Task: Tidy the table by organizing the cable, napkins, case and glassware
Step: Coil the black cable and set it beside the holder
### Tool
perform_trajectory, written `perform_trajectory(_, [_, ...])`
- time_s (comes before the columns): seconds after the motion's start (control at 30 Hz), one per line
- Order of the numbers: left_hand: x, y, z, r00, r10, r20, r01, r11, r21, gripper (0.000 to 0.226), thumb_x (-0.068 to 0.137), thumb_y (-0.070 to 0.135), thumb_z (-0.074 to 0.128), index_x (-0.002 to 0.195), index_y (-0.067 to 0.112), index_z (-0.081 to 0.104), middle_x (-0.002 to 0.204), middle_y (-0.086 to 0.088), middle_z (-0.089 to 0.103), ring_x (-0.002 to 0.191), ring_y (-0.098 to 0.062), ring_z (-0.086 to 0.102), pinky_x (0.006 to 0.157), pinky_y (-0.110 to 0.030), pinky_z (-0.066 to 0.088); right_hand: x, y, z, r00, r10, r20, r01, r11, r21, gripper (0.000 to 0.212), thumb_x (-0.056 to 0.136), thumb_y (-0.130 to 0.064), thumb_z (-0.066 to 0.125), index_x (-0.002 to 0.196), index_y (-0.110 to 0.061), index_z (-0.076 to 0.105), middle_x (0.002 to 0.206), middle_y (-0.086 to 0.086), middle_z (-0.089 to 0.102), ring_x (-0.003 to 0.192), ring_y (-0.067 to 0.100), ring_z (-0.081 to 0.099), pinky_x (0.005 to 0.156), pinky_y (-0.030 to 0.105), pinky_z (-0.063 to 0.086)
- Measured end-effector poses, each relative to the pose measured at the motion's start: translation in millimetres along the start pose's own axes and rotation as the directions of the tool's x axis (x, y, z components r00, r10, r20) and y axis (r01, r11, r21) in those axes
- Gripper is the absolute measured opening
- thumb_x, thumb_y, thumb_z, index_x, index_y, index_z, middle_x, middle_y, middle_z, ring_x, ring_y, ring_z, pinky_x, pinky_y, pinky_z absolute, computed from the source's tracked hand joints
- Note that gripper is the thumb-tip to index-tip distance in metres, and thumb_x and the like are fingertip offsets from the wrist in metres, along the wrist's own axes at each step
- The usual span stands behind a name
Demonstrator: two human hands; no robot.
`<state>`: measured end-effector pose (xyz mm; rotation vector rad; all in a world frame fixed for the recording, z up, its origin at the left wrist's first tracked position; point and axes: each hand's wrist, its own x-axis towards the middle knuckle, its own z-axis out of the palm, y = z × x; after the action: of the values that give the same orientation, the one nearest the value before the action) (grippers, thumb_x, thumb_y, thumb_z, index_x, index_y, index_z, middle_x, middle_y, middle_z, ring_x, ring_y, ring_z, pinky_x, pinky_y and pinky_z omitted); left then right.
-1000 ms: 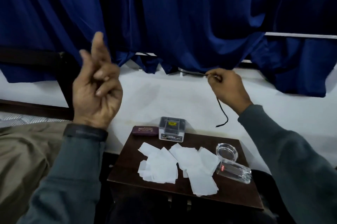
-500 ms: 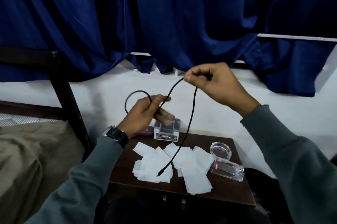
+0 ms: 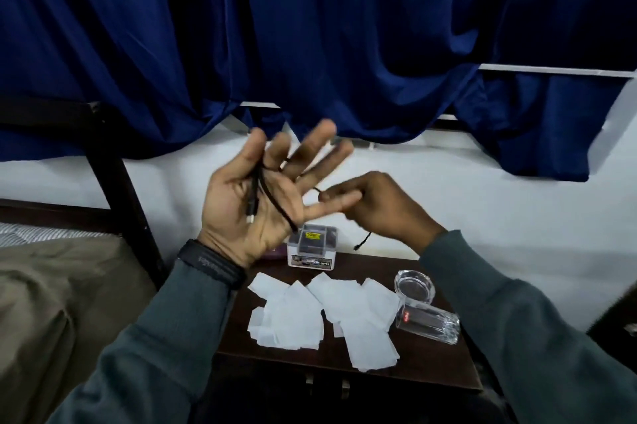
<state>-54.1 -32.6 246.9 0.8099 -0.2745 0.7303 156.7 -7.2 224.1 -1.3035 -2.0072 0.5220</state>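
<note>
My left hand [image 3: 241,213] is raised palm-up above the small dark table [image 3: 413,366], fingers spread. The black cable [image 3: 275,207] is looped around it, with one plug lying on the palm. My right hand [image 3: 379,208] pinches the cable beside the left little finger, and the free end dangles below it. On the table lie several scattered white napkins [image 3: 310,315], a clear plastic case [image 3: 312,247], a round glass ashtray [image 3: 413,285] and a drinking glass [image 3: 427,322] on its side. A maroon case is mostly hidden behind my left wrist.
A bed with an olive blanket [image 3: 51,303] and a dark bedpost [image 3: 120,189] stands left of the table. Blue curtains [image 3: 310,44] hang over a white wall behind. A dark object [image 3: 617,320] sits at the right edge.
My left hand has opened and turned palm-up with the cable now wound around it. My right hand has dropped lower and closer to the left hand, leaving a shorter free end.
</note>
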Motion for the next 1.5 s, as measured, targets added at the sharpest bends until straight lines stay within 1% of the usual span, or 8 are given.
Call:
perform_trajectory(0.23, [7, 48, -13, 0.867, 0.441, -0.233, -0.381, 0.887, 0.262, 0.043, 0.108, 0.033, 0.035, 0.132, 0.012, 0.063, 0.147, -0.011, 0.06, 0.141, -0.027, 0.052, 0.123, -0.053, 0.03, -6, -34, -5, 0.979, -0.006, 0.203, 0.023, 0.996, -0.084, 0.028, 0.091, -0.052, 0.062, 0.08, -0.03, 0.075, 0.063, 0.004, 0.066, 0.053, 0.008, 0.053, 0.058, 0.033, 0.05])
perform_trajectory(0.5, [6, 24, -20, 0.884, 0.277, -0.377, 0.195, 0.514, 0.835, 0.04, 0.11, 0.023, 0.03, 0.125, 0.009, 0.065, 0.084, -0.015, 0.078, 0.072, -0.028, 0.073, 0.073, -0.033, 0.052, -13, -77, -23, 0.973, -0.112, 0.203, 0.086, 0.987, 0.135, 0.031, 0.093, -0.025, 0.069, 0.075, -0.001, 0.075, 0.045, -0.007, 0.058, 0.045, -0.001, 0.052, 0.05, 0.018, 0.04])
perform_trajectory(0.83, [2, 19, -7, 0.821, -0.119, -0.558, 0.57, 0.154, 0.807, 0.101, 0.069, 0.101, 0.035, 0.079, 0.011, 0.081, 0.038, -0.003, 0.046, 0.028, -0.01, 0.023, 0.036, -0.015, 0.025, -5, -59, -52, 0.989, -0.143, 0.042, 0.114, 0.907, 0.405, 0.021, 0.092, -0.023, 0.073, 0.076, -0.009, 0.074, 0.069, -0.008, 0.068, 0.071, -0.001, 0.06, 0.07, 0.013, 0.047])
perform_trajectory(0.97, [1, 24, 0, 0.819, -0.315, -0.479, 0.572, 0.404, 0.713, 0.089, 0.074, 0.092, 0.049, 0.08, 0.009, 0.08, 0.04, -0.004, 0.053, 0.024, -0.004, 0.023, 0.032, -0.011, 0.023, -2, -49, -38, 1.0, -0.019, -0.011, 0.022, 0.871, 0.492, 0.014, 0.092, -0.017, 0.072, 0.088, -0.005, 0.075, 0.071, 0.002, 0.061, 0.062, 0.012, 0.054, 0.073, 0.033, 0.059])
perform_trajectory(1.1, [-2, 19, 0, 0.939, -0.32, 0.129, 0.323, 0.947, -0.001, 0.06, 0.109, 0.037, 0.039, 0.143, -0.011, 0.046, 0.112, -0.034, 0.071, 0.033, -0.002, 0.024, 0.031, -0.015, 0.026, -5, -50, -6, 0.995, 0.017, 0.098, -0.06, 0.889, 0.453, 0.024, 0.104, -0.031, 0.057, 0.101, -0.02, 0.079, 0.069, -0.001, 0.05, 0.049, 0.008, 0.035, 0.042, 0.026, 0.044])
perform_trajectory(1.27, [-3, 14, 1, 0.979, -0.044, 0.201, 0.072, 0.988, -0.139, 0.076, 0.108, 0.016, 0.046, 0.164, 0.031, -0.002, 0.172, -0.015, 0.009, 0.049, -0.006, 0.053, 0.044, -0.014, 0.044, -17, -50, 24, 0.954, 0.036, 0.296, -0.165, 0.892, 0.42, 0.032, 0.107, -0.039, 0.047, 0.096, -0.03, 0.076, 0.057, -0.013, 0.05, 0.044, 0.006, 0.039, 0.045, 0.027, 0.038])
perform_trajectory(1.33, [-2, 18, -1, 0.991, -0.027, 0.128, 0.041, 0.994, -0.106, 0.078, 0.108, 0.014, 0.045, 0.161, 0.046, -0.004, 0.173, -0.006, -0.008, 0.097, -0.033, 0.074, 0.061, -0.024, 0.056, -24, -49, 25, 0.936, 0.017, 0.351, -0.136, 0.938, 0.318, 0.03, 0.105, -0.042, 0.048, 0.106, -0.026, 0.073, 0.057, -0.012, 0.052, 0.045, 0.007, 0.042, 0.046, 0.026, 0.04])
perform_trajectory(1.5, [-5, 23, -12, 0.999, 0.028, -0.046, -0.02, 0.986, 0.163, 0.069, 0.107, 0.024, 0.043, 0.162, 0.043, 0.006, 0.167, -0.015, 0.029, 0.135, -0.046, 0.054, 0.11, -0.079, 0.02, -33, -53, 11, 0.962, -0.029, 0.272, 0.005, 0.996, 0.088, 0.026, 0.102, -0.044, 0.054, 0.092, -0.027, 0.072, 0.051, -0.015, 0.047, 0.045, 0.002, 0.043, 0.051, 0.025, 0.04])
